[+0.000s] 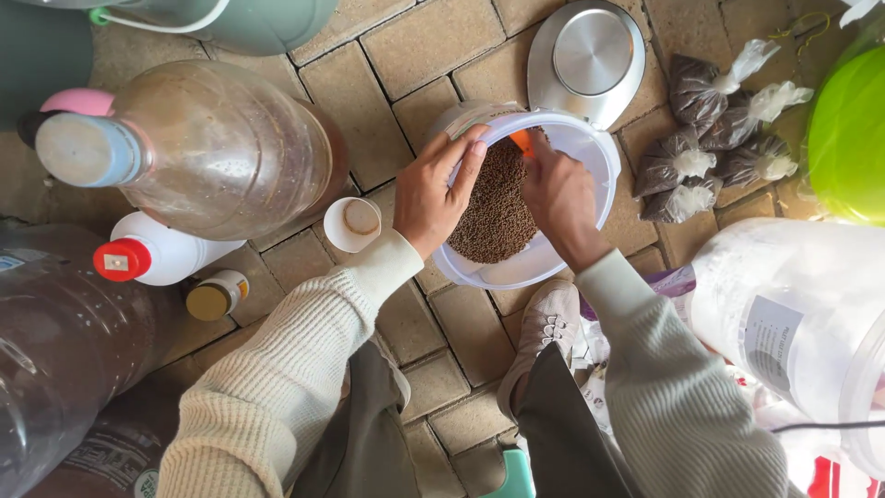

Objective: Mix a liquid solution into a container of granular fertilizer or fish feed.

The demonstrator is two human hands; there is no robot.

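Clear plastic jug [221, 148] lay at left, a small white cup [353, 224] beside it on the pavers. Left hand [435, 194] gripped the white bucket [590, 148] by its rim. Brown seeds [493, 207] filled it. Right hand [558, 198] closed around an orange scoop [523, 142] inside. Knotted seed bags [710, 138] lay farther right.

Bowl [590, 148]: white, round, plastic. It sits on the brick floor [433, 55], tipped a little toward the person.
Seeds [495, 207]: small, brown, many. They lie in a heap inside the bowl, on its left side.
Scoop [523, 140]: orange, small. Only a bit shows, at the top of the seeds, under the right hand [560, 198].
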